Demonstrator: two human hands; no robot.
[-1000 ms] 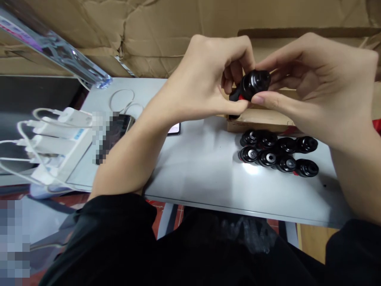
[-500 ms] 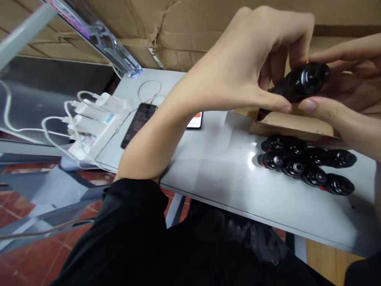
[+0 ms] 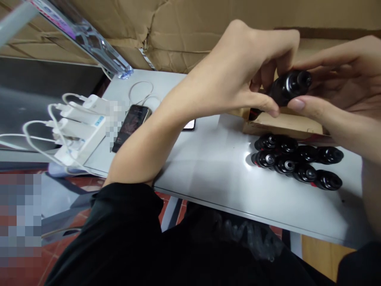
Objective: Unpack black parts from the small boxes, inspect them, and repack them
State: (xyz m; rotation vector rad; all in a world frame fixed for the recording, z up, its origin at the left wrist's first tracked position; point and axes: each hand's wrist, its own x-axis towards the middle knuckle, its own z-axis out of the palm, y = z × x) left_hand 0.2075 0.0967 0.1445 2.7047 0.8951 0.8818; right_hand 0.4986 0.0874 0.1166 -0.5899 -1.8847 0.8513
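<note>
Left hand (image 3: 247, 67) and right hand (image 3: 342, 87) both pinching one black stepped cylinder (image 3: 287, 87), held above the table (image 3: 220, 171) before a cardboard box (image 3: 285, 123). Risk: smooth, glossy, rounded casing might slip from fingertips, toppling the two rows of similar black cylinders (image 3: 285, 164) below. Box: matte, thin-walled

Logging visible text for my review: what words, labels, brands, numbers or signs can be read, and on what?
None is readable.
Pink lettering, clear plastic object: blurred.
Blue label, white power strip: too small.
Dark phone screen: unreadable.
Pale markings, black clothing: illegible.
Held black piece: none legible.
</note>
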